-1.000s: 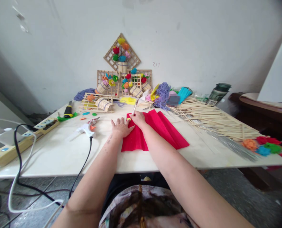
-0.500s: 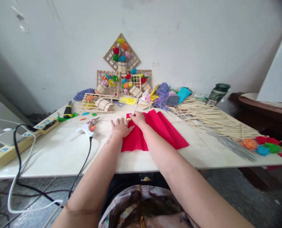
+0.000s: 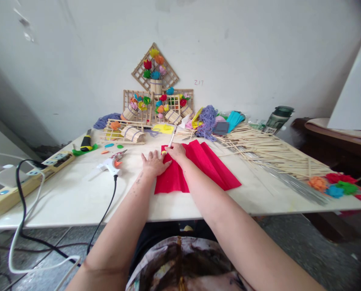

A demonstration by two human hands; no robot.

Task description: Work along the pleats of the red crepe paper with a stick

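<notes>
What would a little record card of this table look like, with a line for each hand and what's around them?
Left hand: spread flat, over the left edge of the red sheet
Right hand: holding a slim white pen above the sheet
Red sheet: creased, lying on the table
Left side: white glue gun, black-and-yellow cutter
Right side: thin pale sticks, dark-lidded bottle
Back: flower-decorated lattices by the wall

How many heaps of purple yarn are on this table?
2: one heap at the back left, the other heap beyond the red sheet, towards the right. More could be hidden.
</notes>
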